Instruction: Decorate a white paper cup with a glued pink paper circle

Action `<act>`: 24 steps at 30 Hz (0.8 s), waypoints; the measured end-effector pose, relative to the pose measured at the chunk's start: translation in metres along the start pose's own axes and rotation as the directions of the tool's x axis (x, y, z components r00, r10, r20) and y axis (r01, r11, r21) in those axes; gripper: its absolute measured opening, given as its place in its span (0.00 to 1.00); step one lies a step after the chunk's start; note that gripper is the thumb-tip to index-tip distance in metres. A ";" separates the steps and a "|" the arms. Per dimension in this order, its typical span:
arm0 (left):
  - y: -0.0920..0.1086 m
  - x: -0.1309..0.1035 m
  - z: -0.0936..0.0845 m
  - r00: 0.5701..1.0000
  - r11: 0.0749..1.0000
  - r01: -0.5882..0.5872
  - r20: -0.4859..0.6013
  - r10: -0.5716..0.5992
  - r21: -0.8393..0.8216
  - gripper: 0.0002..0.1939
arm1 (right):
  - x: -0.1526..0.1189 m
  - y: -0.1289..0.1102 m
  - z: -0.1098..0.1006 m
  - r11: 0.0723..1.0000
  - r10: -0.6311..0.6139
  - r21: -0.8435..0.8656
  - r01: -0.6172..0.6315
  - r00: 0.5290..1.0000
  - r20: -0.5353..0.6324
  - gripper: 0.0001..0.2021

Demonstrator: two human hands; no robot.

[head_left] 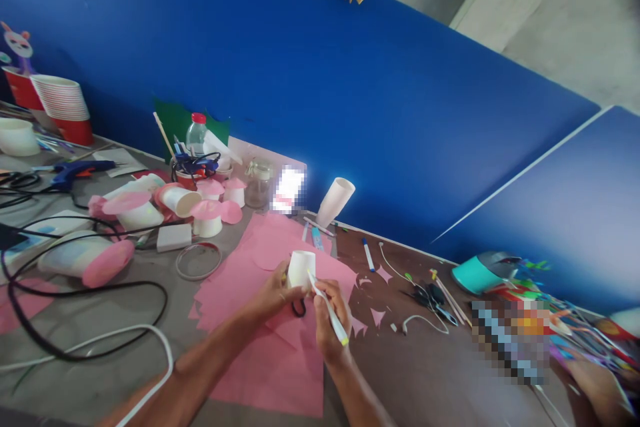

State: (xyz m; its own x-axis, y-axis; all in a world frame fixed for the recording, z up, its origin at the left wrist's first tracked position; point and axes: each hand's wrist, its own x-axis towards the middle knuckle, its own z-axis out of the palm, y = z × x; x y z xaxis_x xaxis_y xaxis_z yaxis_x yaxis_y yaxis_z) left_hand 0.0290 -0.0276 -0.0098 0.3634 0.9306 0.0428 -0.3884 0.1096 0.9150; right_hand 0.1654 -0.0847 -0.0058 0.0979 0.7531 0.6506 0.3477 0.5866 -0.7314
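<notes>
Left hand (275, 290) grips white cup (301, 267) over pink paper (295, 380); right hand (325, 335) holds pen (335, 321), tip at cup's side. Steady cup, light even strokes should keep lines clean.

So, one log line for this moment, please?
left hand: white paper cup; right hand: white marker, tip at cup; below: pink paper

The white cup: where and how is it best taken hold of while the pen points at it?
Probably low on the white cup's curved side wall, coming from the left, where the left hand grips it: the pen points at its right side, so that face stays free.
</notes>
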 end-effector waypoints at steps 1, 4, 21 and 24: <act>0.000 0.000 0.000 1.000 1.000 -0.006 -0.004 0.006 0.000 0.34 | 0.000 0.000 0.000 1.000 0.000 -0.001 0.000 1.000 0.004 0.09; 0.001 -0.001 0.001 1.000 1.000 0.006 0.001 -0.006 -0.006 0.36 | 0.000 0.002 0.000 1.000 0.003 0.004 -0.003 1.000 0.007 0.09; 0.001 -0.001 -0.001 1.000 1.000 0.022 0.014 -0.022 0.008 0.36 | -0.001 0.002 0.000 0.999 0.038 0.011 -0.038 0.999 0.026 0.09; 0.000 -0.001 -0.001 1.000 1.000 0.011 0.023 -0.011 0.021 0.35 | 0.000 0.001 0.000 0.999 0.038 0.005 -0.038 0.999 0.014 0.09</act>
State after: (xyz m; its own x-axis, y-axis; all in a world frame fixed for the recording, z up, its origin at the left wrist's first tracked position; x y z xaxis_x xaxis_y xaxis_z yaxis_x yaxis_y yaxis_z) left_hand 0.0275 -0.0278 -0.0103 0.3872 0.9210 0.0421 -0.3671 0.1122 0.9234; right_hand 0.1661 -0.0843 -0.0071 0.0982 0.7789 0.6194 0.3387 0.5591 -0.7568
